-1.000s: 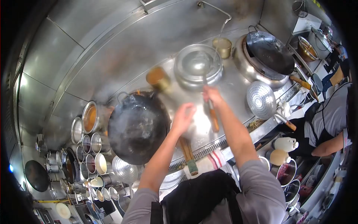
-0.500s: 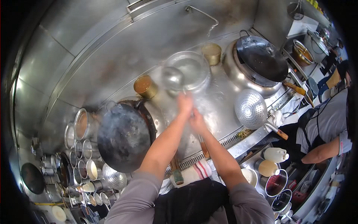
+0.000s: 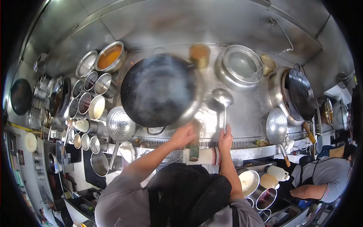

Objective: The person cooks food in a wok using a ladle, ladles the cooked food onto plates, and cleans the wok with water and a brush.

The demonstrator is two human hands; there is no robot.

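Note:
My right hand [image 3: 225,140] is closed around the handle of a steel ladle [image 3: 223,97], whose bowl lies over the steel cooktop, in front of the water pot. My left hand [image 3: 183,136] is near the cooktop's front edge, fingers partly spread and slightly blurred, with nothing visible in it. Close to its fingertips stands a bamboo brush with a green-wrapped end [image 3: 194,148]; whether they touch I cannot tell. Up and left of that hand, a dark wok [image 3: 157,90] gives off smoke or steam, its loop handle [image 3: 157,131] toward me.
A round pot of water [image 3: 242,64] and a tin of brownish liquid [image 3: 199,55] stand at the back. Perforated strainers [image 3: 120,125] [image 3: 277,126] lie on both sides. Several metal containers [image 3: 97,106] crowd the left. A second wok [image 3: 300,94] and a person [image 3: 321,174] are at right.
My view has swung left. My hands, close together near the water pot before, are now apart and nearer my body. The ladle has come away from the pot, still in my right hand.

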